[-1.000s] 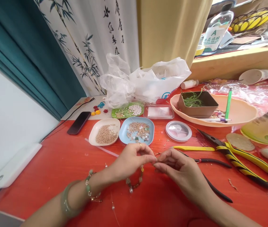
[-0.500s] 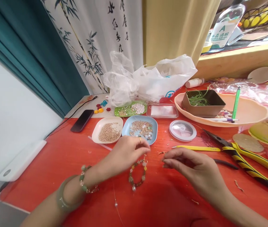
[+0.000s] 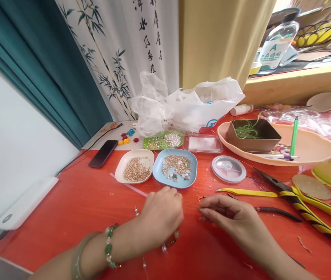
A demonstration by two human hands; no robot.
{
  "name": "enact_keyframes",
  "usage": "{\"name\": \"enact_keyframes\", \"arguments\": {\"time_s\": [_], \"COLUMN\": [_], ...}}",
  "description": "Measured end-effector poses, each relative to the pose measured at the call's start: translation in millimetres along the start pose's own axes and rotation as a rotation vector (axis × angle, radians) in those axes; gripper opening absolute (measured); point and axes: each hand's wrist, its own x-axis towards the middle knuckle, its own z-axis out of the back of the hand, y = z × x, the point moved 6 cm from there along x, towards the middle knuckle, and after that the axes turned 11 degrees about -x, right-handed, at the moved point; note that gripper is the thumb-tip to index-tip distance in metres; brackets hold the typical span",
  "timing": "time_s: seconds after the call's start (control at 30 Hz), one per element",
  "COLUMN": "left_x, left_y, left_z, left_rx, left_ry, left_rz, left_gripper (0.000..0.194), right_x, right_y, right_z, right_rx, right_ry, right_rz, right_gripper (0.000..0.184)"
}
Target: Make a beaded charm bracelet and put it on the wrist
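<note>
My left hand (image 3: 161, 216) is curled, knuckles up, on the red table (image 3: 74, 202), closed over a beaded bracelet (image 3: 171, 243) whose beads show under the palm. A clear thread with a few beads trails below it. My right hand (image 3: 229, 214) lies just to the right, fingertips pinched together and pointing left at a tiny gold piece (image 3: 202, 197) on the table. A small gap separates the two hands. A blue dish of mixed beads (image 3: 175, 168) sits just beyond my left hand.
White dish of gold beads (image 3: 135, 170), green bead tray (image 3: 163, 140), thread spool (image 3: 228, 168), yellow tweezers (image 3: 247, 192), yellow-black pliers (image 3: 308, 208), black-handled pliers (image 3: 276, 212). Peach tray (image 3: 311, 146) with a tin, phone (image 3: 103, 153), plastic bags (image 3: 188, 103) behind.
My hands were joined at the fingertips, then parted. My left hand lowered the bracelet onto the table and now covers it. The right hand stayed pinched low.
</note>
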Motion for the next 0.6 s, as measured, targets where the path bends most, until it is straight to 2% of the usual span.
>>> {"name": "enact_keyframes", "arguments": {"time_s": [0.2, 0.43, 0.6], "left_x": [-2, 0, 4], "left_y": [8, 22, 25], "left_z": [2.2, -15.9, -20.2], "left_rx": [-0.357, -1.130, -1.368], "left_ry": [-0.061, 0.110, 0.129], "left_rz": [-0.063, 0.160, 0.259], "left_gripper": [0.009, 0.008, 0.010], "right_x": [3, 6, 6], "right_y": [-7, -2, -4], "right_z": [-2, -2, -3], "right_rx": [0.001, -0.005, 0.026], "right_ry": [0.039, 0.079, 0.102], "right_rz": [-0.009, -0.009, -0.024], "right_gripper": [0.014, 0.014, 0.015]}}
